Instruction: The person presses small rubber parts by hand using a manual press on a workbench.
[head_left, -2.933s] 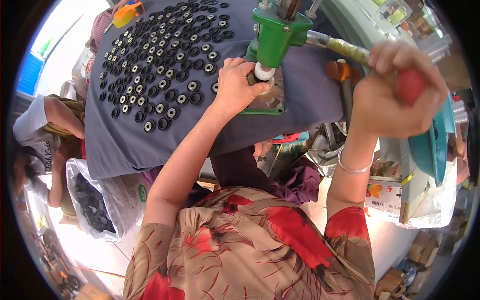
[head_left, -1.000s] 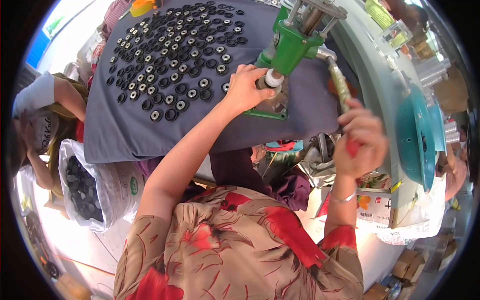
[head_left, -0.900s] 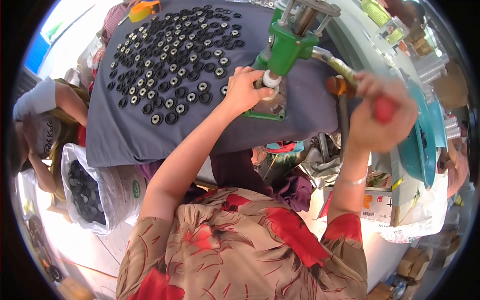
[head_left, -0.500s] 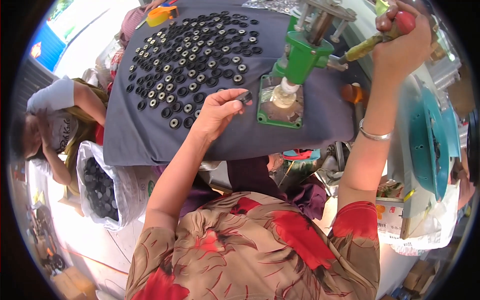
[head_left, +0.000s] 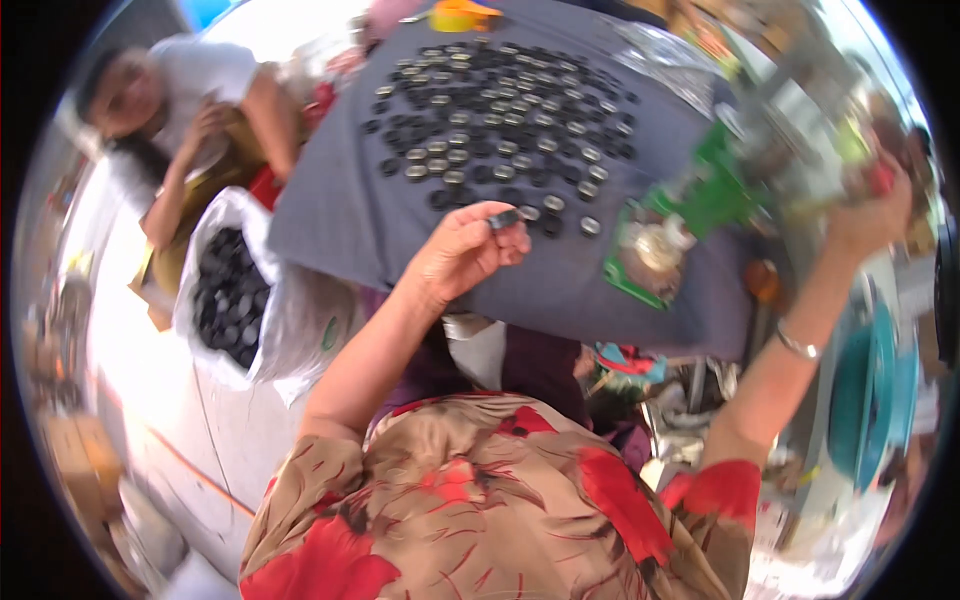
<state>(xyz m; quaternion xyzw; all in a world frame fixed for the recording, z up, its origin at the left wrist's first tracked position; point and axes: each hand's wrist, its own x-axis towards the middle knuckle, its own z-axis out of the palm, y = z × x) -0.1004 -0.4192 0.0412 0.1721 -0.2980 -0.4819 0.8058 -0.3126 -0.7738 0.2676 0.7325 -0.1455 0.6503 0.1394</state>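
My left hand (head_left: 455,252) is closed, pinching a small black disc (head_left: 504,218) between thumb and fingers over the near edge of the cloth-covered table. To its right stands a green hand press (head_left: 715,185) on a flat green base, with a pale round die (head_left: 655,245) under the ram. My right hand (head_left: 872,215), smeared by motion, is wrapped round the press's lever handle at the far right; a red knob (head_left: 881,179) shows at the grip. Many black discs (head_left: 500,174), some with silvery metal rings, lie spread over the table beyond my left hand.
Beside the dark grey cloth (head_left: 335,190) a white sack (head_left: 345,325) holds black round pieces (head_left: 232,300). A person (head_left: 215,75) sits at the left. Orange-yellow tape dispenser (head_left: 458,16) and clear plastic (head_left: 665,60) lie at the back. Teal basins (head_left: 865,390) stand right.
The whole view has turned, shifting the table and press rightward. My left hand, still pinching the disc, is farther from the press. The person at left has lowered a hand from the face.
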